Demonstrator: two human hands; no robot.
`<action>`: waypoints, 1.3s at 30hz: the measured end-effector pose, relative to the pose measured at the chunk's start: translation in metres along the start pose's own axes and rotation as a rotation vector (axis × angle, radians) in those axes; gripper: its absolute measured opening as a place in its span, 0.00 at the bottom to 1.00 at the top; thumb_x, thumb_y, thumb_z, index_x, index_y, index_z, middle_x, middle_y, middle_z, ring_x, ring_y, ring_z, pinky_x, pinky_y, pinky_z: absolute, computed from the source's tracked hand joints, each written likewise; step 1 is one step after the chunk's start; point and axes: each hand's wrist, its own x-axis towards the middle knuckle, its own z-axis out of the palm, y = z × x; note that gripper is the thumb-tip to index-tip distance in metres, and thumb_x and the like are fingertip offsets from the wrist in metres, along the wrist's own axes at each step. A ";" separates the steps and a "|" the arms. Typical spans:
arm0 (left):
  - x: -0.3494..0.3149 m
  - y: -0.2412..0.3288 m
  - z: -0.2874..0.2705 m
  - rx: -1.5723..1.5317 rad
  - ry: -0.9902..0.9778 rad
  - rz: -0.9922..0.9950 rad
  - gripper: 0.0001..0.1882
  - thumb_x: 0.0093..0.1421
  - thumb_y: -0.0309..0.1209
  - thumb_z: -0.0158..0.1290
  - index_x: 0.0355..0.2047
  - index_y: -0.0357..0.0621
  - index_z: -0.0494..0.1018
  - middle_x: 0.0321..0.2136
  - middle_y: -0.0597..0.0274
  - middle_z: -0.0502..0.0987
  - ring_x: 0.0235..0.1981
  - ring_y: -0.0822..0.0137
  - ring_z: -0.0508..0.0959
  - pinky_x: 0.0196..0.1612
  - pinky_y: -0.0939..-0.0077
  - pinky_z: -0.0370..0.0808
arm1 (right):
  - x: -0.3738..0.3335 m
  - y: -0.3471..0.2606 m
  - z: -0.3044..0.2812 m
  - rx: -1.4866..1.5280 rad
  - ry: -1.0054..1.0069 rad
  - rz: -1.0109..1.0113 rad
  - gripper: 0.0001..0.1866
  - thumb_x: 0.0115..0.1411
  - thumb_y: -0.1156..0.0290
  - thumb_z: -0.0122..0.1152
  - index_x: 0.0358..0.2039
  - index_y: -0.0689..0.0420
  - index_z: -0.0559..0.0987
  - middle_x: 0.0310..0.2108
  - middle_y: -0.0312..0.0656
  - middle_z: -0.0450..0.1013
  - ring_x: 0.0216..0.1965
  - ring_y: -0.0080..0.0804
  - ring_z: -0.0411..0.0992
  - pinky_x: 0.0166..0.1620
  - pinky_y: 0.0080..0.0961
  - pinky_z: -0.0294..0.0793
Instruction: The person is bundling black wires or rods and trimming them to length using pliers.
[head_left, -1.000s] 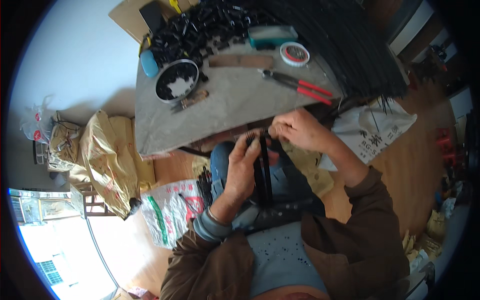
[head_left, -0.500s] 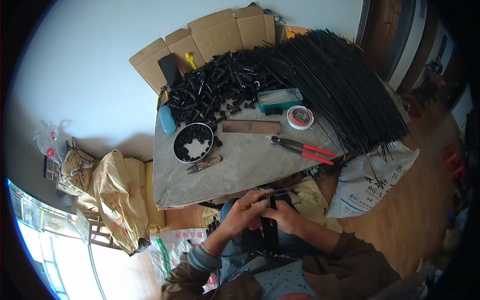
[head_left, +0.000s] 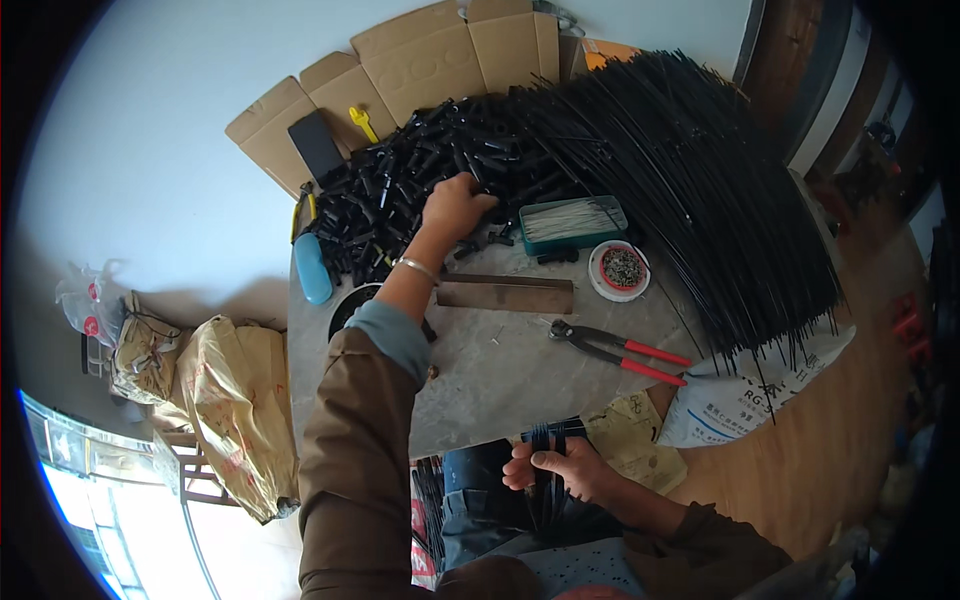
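Head view: the black pieces (head_left: 455, 140) lie heaped beyond the brown bar (head_left: 505, 295) that rests on the tabletop (head_left: 480, 390), and the left hand (head_left: 455, 207) is down among them, past the bar's left end, fingers curled; I can't tell whether it has hold of one, since the fingertips are hidden. The right hand (head_left: 565, 468), well on the near side of the bar, is closed around a few dark strips (head_left: 541, 438). From where I stand the heap looks loose, so a careless pull could drag extra pieces toward the bar. A slack right grip might let the strips slip apart. Left of the bar, the brown sleeve (head_left: 365, 450) hides part of a round dish (head_left: 336, 311); swept low, the arm could tip it. Right of the bar sits a white tub (head_left: 620, 293) of small metal bits.
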 end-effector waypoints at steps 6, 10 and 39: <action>0.029 -0.019 0.005 0.008 -0.150 -0.187 0.14 0.47 0.35 0.56 0.28 0.34 0.76 0.32 0.42 0.79 0.32 0.48 0.80 0.38 0.59 0.78 | 0.010 -0.005 -0.013 -0.012 0.003 0.019 0.14 0.66 0.71 0.46 0.47 0.66 0.70 0.41 0.51 0.75 0.41 0.37 0.75 0.47 0.30 0.71; 0.019 -0.039 -0.057 -0.800 -0.299 -0.474 0.05 0.53 0.23 0.52 0.30 0.35 0.70 0.28 0.52 0.77 0.26 0.64 0.78 0.28 0.67 0.80 | 0.007 -0.007 -0.015 0.059 0.056 0.017 0.11 0.63 0.76 0.48 0.44 0.65 0.72 0.39 0.54 0.76 0.41 0.46 0.76 0.47 0.38 0.75; -0.220 0.053 -0.079 -1.358 -0.366 -0.346 0.16 0.60 0.24 0.48 0.48 0.32 0.67 0.35 0.55 0.76 0.35 0.64 0.78 0.37 0.74 0.76 | 0.002 0.009 0.006 0.068 0.062 0.053 0.13 0.65 0.66 0.47 0.44 0.61 0.69 0.36 0.52 0.75 0.34 0.44 0.78 0.39 0.38 0.78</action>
